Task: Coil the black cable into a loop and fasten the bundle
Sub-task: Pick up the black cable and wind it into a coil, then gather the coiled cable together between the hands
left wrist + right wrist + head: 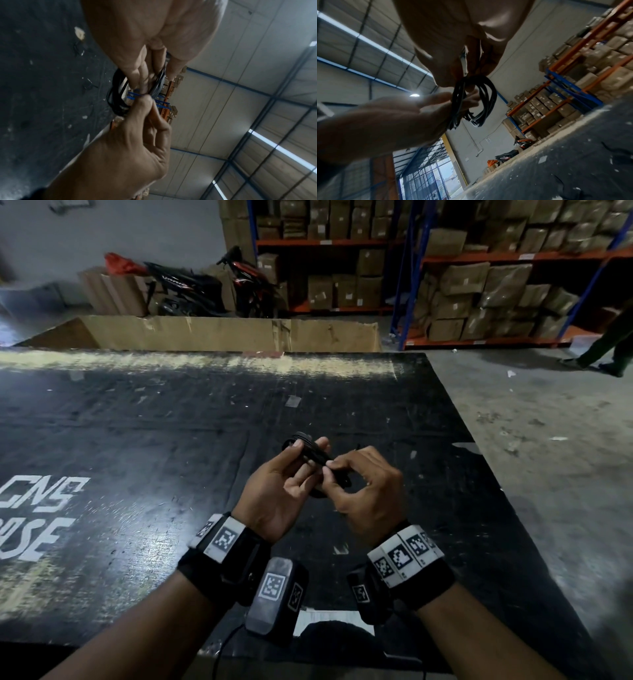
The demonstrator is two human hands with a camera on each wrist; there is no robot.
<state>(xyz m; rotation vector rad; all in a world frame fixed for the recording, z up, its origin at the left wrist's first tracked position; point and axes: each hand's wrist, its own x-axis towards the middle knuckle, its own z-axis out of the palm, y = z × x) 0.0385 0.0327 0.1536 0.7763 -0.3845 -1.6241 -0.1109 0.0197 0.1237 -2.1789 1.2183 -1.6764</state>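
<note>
**A:** Start at the left. What is the left hand [274, 491] doing?

**B:** Its grip holds the black cable [310, 451], which is already wound into a small bundle of several turns. The thumb lies over the top of the turns and the fingers curl under them, up in the air above the black tabletop [137, 440], touching nothing else.

**A:** And on the right?

**B:** The right hand [368, 491] has a narrow grip, thumb and forefinger pinched on the bundle's near side. I judge it is working a loose end or a tie round the turns, but which one is too small and dark to tell.

**A:** So how should the fastening go?

**B:** I would keep the left grip firm so the turns stay stacked and do not spring apart. Wrap across all the strands at one spot, close beside the left fingers, and pull snug before letting go. The risk is a turn slipping out from under the thumb.

**A:** Any writing to read?

**B:** At the tabletop's left edge, white stencilled letters [37, 518], cut off by the frame; they look like "CNS" above "OSE". The wristbands [404, 556] carry square black-and-white coded markers, not words. A parked scooter [191, 285] behind has lettering too blurred to read.
</note>
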